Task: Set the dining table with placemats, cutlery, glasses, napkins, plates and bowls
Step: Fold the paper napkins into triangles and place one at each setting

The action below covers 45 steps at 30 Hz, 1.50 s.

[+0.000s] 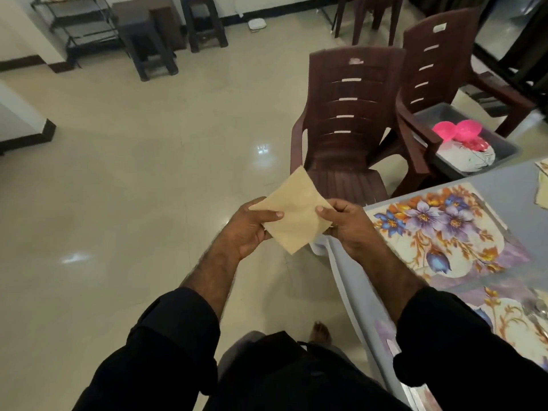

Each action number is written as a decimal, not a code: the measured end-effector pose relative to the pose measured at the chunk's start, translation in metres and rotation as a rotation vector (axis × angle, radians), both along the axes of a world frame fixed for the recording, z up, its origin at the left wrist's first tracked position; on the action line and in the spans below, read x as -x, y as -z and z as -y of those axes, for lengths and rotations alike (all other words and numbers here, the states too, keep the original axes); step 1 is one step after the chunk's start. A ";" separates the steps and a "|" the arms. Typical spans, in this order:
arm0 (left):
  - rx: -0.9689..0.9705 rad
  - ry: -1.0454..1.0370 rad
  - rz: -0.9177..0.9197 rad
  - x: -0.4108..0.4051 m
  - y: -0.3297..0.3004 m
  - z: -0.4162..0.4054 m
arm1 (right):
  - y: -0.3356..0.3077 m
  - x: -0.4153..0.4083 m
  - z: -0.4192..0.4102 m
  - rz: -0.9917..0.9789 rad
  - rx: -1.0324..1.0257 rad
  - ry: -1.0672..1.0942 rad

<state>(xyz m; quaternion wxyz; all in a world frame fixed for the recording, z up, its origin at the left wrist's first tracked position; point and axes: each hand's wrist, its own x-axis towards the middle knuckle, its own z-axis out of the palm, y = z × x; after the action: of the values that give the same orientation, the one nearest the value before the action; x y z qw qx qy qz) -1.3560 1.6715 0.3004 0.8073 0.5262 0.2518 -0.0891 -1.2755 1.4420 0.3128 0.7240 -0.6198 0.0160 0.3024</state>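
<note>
A beige folded napkin (296, 213) hangs in the air over the floor, just left of the table corner. My left hand (249, 229) pinches its left edge between thumb and fingers, and my right hand (345, 223) pinches its right edge. On the grey table (510, 185) lies a floral placemat (441, 232), with a second floral placemat (504, 315) nearer me; cutlery (536, 310) lies on it at the frame's right edge. More beige napkins (542, 188) show at the far right edge of the table.
A brown plastic chair (347, 123) stands just beyond the table corner. A second brown chair (436, 84) holds a grey tub (480, 143) with pink bowls (456, 132) and white plates (465, 157). Dark stools (148, 46) and a rack stand by the far wall.
</note>
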 end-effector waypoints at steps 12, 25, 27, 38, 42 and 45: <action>-0.312 0.013 -0.141 -0.087 0.014 -0.059 | -0.041 -0.060 -0.056 0.626 0.557 -0.217; -0.033 0.464 0.222 -0.155 -0.016 -0.095 | -0.086 -0.100 -0.092 0.408 0.411 0.103; -0.020 0.384 0.149 -0.157 -0.022 -0.089 | -0.073 -0.097 -0.098 0.040 0.162 0.300; 0.211 0.051 0.074 -0.159 -0.021 -0.097 | -0.056 -0.082 -0.109 -0.033 0.086 0.344; 0.254 0.001 0.063 -0.159 -0.020 -0.102 | -0.052 -0.082 -0.117 -0.039 0.252 0.337; 0.192 0.099 0.053 -0.155 -0.024 -0.112 | -0.059 -0.080 -0.120 -0.034 0.131 0.431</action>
<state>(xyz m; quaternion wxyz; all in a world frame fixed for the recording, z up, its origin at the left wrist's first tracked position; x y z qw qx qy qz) -1.2011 1.7839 0.3240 0.8550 0.4603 0.1945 -0.1385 -1.1953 1.5617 0.3714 0.7298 -0.6424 0.1799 0.1493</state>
